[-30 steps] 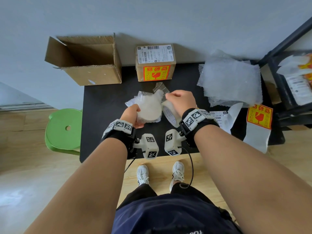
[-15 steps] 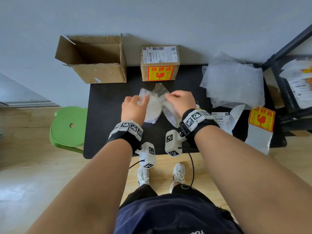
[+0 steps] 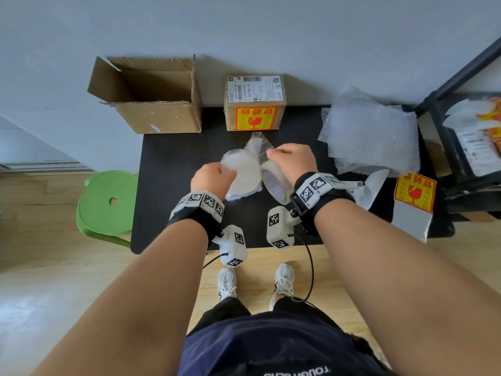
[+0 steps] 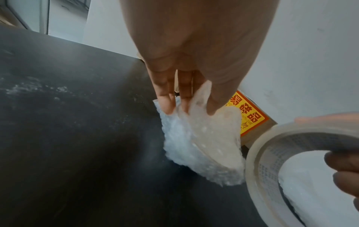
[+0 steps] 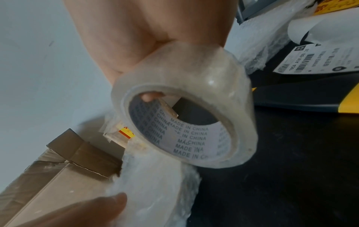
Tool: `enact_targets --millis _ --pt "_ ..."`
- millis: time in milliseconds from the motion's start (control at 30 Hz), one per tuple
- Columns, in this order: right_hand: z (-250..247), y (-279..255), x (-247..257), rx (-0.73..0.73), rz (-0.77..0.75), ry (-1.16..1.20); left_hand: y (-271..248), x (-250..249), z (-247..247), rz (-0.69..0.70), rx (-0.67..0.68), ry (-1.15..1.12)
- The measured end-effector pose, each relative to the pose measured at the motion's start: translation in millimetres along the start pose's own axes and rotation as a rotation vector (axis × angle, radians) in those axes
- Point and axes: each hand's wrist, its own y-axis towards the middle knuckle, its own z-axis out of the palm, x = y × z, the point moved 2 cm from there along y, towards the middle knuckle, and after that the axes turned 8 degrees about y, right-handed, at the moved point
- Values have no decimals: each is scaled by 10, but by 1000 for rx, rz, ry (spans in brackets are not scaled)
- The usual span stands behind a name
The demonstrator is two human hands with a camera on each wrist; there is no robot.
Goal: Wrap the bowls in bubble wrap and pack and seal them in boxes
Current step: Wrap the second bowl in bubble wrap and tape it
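Observation:
A bowl wrapped in bubble wrap [image 3: 241, 172] stands on edge on the black table [image 3: 168, 207], in front of me. My left hand [image 3: 225, 172] grips its near left side; in the left wrist view the thumb and fingers [image 4: 167, 106] pinch the wrapped bowl [image 4: 204, 138]. My right hand [image 3: 273, 156] holds a roll of clear tape [image 3: 276, 185] against the bundle's right side, a finger through the core of the tape roll [image 5: 194, 107]. A loose strip of tape [image 3: 257, 142] stands up behind the bundle. An open cardboard box [image 3: 146, 99] lies at the back left.
A sealed box with a red-and-yellow fragile sticker [image 3: 254, 104] stands at the back centre. Bubble wrap sheets [image 3: 371, 137] are piled at the right, with labels [image 3: 414, 194] at the right edge. A green stool [image 3: 108, 202] stands left of the table, a black shelf [image 3: 461, 147] right.
My left hand went from the bundle's lower left up over its top, then back to the near left side, where it grips now. The right hand stayed on the tape roll.

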Motion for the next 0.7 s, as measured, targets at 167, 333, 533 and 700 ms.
enact_targets --millis 167,333,533,700 --pt "-33 5 60 8 29 -36 -27 1 44 -65 -71 -91" --pt "-26 -32 122 37 31 -66 -1 -28 89 -37 38 -72" --pt "40 -77 251 76 -29 -81 -44 -6 145 -64 84 -175" --pt "131 -74 210 108 -6 -174 -31 26 103 -38 114 -223"
